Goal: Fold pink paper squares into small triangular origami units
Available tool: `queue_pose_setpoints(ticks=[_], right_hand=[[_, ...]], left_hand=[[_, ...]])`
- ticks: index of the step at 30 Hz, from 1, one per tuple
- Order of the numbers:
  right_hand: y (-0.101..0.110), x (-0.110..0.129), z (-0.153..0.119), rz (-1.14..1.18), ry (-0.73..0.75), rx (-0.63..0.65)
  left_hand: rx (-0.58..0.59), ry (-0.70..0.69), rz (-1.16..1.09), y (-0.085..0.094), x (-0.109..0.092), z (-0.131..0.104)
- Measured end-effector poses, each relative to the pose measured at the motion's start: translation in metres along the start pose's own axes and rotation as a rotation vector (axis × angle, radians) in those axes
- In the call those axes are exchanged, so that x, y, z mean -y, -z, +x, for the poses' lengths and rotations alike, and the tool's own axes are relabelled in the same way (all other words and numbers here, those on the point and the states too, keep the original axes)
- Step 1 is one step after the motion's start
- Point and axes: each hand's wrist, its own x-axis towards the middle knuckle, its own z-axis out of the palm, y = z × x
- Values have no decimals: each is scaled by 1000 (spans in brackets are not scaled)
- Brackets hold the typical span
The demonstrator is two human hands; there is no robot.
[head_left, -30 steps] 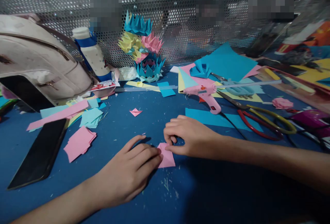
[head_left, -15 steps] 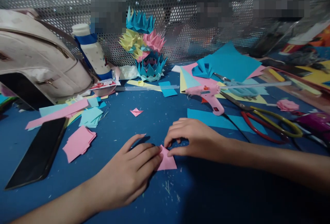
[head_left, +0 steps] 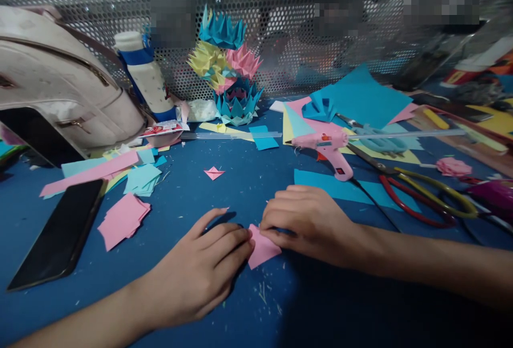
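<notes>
A: What do we see at the left of the frame?

B: We see a dark phone (head_left: 58, 236), then a loose stack of pink squares (head_left: 123, 222), edges unevenly fanned.

A: And our left hand (head_left: 206, 265)?

B: Lower centre. We grasp the pink sheet (head_left: 263, 249) at its left edge, fingertips pressing on it; we can't tell where the thumb sits. Above, mid-frame, lies a small folded pink piece (head_left: 214, 173).

A: So the sheet is just right of those fingers, below the frame's middle?

B: Yes, between both hands. Our right hand (head_left: 308, 222) has its thumb and curled fingers closed on the upper right edge.

A: How will it handle, do we think?

B: Very light, thin and flexible, probably quick to crease and easy to tear. We'd best take it by opposite edges, with fingertip pressure only. It could slide on the smooth surface (head_left: 172, 305) if we let both edges go.
</notes>
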Motion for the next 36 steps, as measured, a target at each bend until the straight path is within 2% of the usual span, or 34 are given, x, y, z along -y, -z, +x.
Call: queue_pose_setpoints(ticks=[7, 10, 13, 15, 19, 25, 31, 36], right_hand=[[-2, -6, 3, 60, 5, -23], [-3, -7, 6, 140, -85, -31], [-3, -7, 8, 174, -190, 31], [-3, -7, 8, 164, -195, 38], [-2, -9, 6, 94, -30, 3], [-1, -13, 2, -32, 237, 60], [-6, -19, 1, 25, 309, -28], [0, -23, 6, 132, 338, 14]], left_hand=[[-8, 5, 37, 0, 0, -1], [6, 8, 51, -1, 0, -1], [21, 13, 52, -1, -1, -1], [24, 16, 49, -1, -1, -1], [27, 18, 43, -1, -1, -1], [15, 21, 36, -1, 0, 0], [9, 25, 44, 0, -1, -1], [27, 29, 43, 0, -1, -1]])
